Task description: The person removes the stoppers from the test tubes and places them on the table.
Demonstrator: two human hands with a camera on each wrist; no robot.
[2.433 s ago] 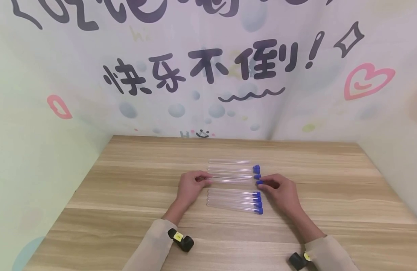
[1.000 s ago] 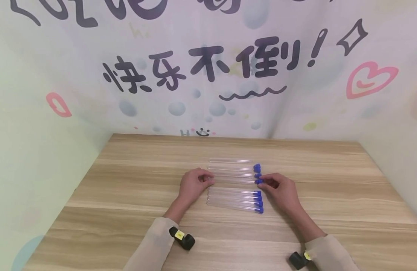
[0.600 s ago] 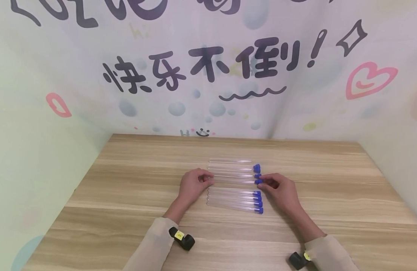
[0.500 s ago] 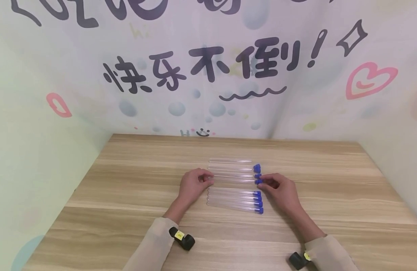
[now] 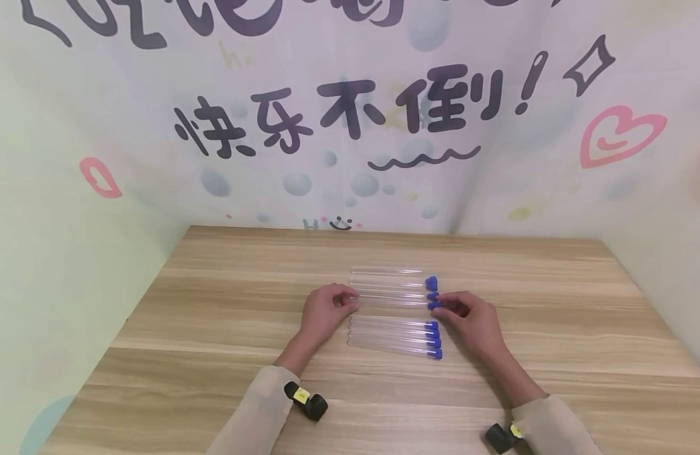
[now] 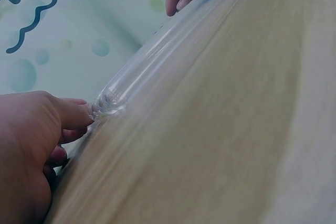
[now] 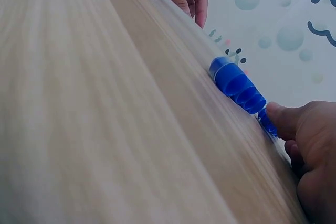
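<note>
Clear test tubes lie side by side on the table, rounded ends to the left. At the rounded end of one test tube (image 5: pixel 390 304), my left hand (image 5: pixel 323 311) pinches it between thumb and fingers. Opposite, my right hand (image 5: pixel 474 319) pinches a blue cap (image 5: pixel 433 306) against the tube's mouth; how far it sits on cannot be told. Nearer to me is a group of several capped tubes (image 5: pixel 384 335), also visible in the left wrist view as clear tubes (image 6: pixel 152 59). Their blue caps (image 7: pixel 231 80) line up in the right wrist view, just before my right thumb.
Beyond the held tube lie more clear tubes (image 5: pixel 384 284), with blue caps (image 5: pixel 431 283) by their right ends. The farthest tube (image 5: pixel 386 271) has no cap at its end. A printed cloth (image 5: pixel 350 183) stands behind the wooden table (image 5: pixel 213 284).
Since the earliest frame, my left hand and the tube have shifted slightly right, and the gap between tube mouth and cap has closed. Over the last second both hands stay almost still.
</note>
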